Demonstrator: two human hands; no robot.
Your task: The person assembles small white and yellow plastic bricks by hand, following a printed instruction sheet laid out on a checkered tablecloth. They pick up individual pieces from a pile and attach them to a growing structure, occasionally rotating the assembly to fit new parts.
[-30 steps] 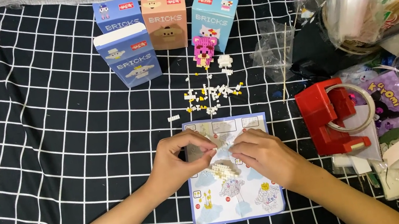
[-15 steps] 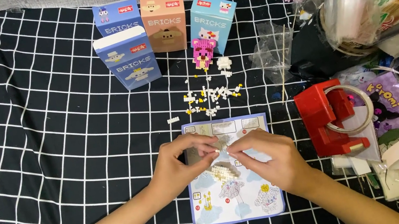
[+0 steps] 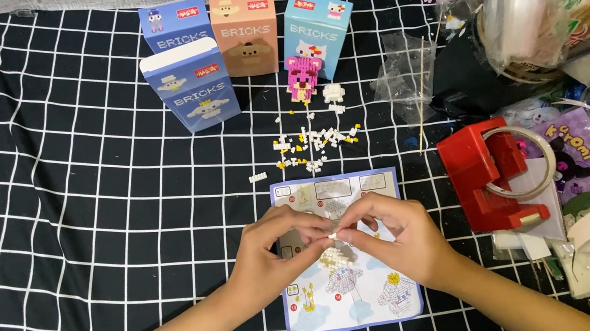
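**Inspector:** State of both hands?

**Assistant:** The left hand (image 3: 274, 253) and right hand (image 3: 395, 236) meet fingertip to fingertip over the instruction sheet (image 3: 356, 315). Together they pinch a small white brick build (image 3: 333, 251); a tiny white piece sits at the right hand's fingertips, on top of the build.

**Inspector:** Where is that build?

**Assistant:** Just above the sheet's middle, between the 2 hands. I cannot tell whether it touches the paper.

**Inspector:** Surroundings?

**Assistant:** At 12 o'clock from the hands, loose bricks (image 3: 311, 143) lie scattered on the black checked cloth (image 3: 66, 228) covering the bench. Farther at 12 o'clock stands a pink brick figure (image 3: 303, 80), with 4 upright boxes (image 3: 194, 86) behind and beside it. At 3 o'clock sits a red tape dispenser (image 3: 484, 174).
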